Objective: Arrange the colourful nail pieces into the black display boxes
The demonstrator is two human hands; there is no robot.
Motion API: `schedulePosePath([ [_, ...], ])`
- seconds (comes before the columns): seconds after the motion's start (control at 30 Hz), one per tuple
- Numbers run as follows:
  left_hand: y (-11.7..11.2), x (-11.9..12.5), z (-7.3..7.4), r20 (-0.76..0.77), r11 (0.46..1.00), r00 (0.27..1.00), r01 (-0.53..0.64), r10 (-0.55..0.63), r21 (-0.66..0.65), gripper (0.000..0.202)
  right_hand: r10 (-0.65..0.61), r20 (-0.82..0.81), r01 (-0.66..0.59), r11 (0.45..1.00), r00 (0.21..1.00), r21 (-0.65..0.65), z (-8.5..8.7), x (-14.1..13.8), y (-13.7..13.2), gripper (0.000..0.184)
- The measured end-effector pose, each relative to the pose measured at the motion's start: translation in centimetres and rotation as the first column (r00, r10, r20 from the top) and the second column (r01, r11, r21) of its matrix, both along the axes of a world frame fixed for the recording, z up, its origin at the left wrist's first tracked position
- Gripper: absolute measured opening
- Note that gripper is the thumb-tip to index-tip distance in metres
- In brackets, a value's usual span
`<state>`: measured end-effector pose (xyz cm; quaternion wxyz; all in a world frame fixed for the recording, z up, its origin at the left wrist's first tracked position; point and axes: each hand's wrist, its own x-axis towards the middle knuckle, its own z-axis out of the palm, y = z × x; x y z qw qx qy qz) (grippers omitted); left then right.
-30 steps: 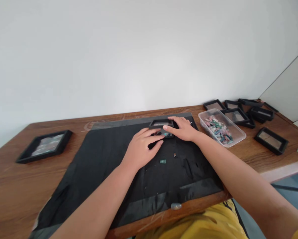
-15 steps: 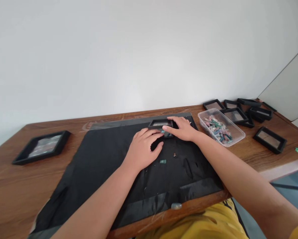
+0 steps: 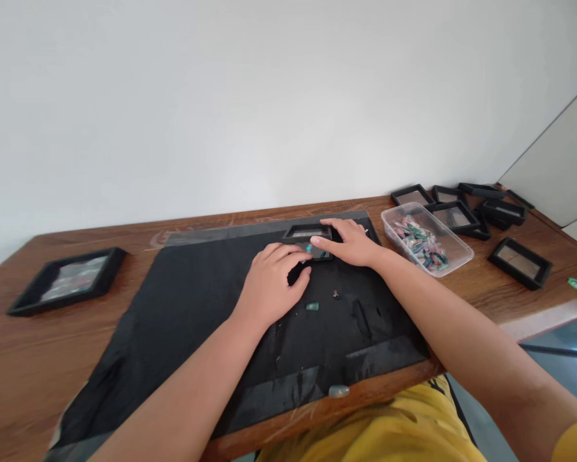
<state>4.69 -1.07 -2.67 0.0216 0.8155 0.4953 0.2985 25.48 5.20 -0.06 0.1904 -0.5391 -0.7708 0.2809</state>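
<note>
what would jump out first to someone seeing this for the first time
Both hands meet mid-table on a black mat: the left hand and right hand rest on a small black frame. Right of them stands a clear tub of coloured pieces, with more black frames scattered behind and beside it; a larger black tray sits far left.

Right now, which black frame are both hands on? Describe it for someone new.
On the wooden table lies a black mat; at its far edge, just left of the clear tub, sits a small black frame. The other frames rest on bare wood; this one alone lies on the mat, touched by the left hand and right hand.
</note>
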Motion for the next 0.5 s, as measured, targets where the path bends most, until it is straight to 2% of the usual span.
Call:
schedulePosePath([
  [0.07,-0.01,0.00,0.03,0.013,1.000,1.000,0.018,-0.018,0.002,0.027,0.002,0.005,-0.002,1.000,1.000,0.007,-0.10,0.03,0.08,0.075],
  [0.23,0.06,-0.10,-0.01,0.031,0.999,0.999,-0.038,0.039,-0.037,0.027,0.008,0.013,-0.008,1.000,1.000,0.003,-0.30,0.02,0.24,0.076],
  [0.33,0.12,-0.07,-0.06,0.008,0.999,1.000,-0.019,0.020,-0.040,0.029,-0.005,0.005,0.004,1.000,1.000,0.014,-0.50,-0.06,0.22,0.076],
  [0.4,0.15,0.01,-0.07,-0.011,0.999,1.000,0.002,-0.002,-0.039,0.032,-0.020,-0.016,0.021,0.997,1.000,0.071,-0.61,-0.11,0.12,0.073],
  [0.5,0.18,0.12,-0.07,-0.012,0.998,1.000,0.028,-0.029,-0.050,0.035,0.003,-0.052,0.009,0.975,0.999,0.224,-0.62,-0.15,-0.13,0.063],
])
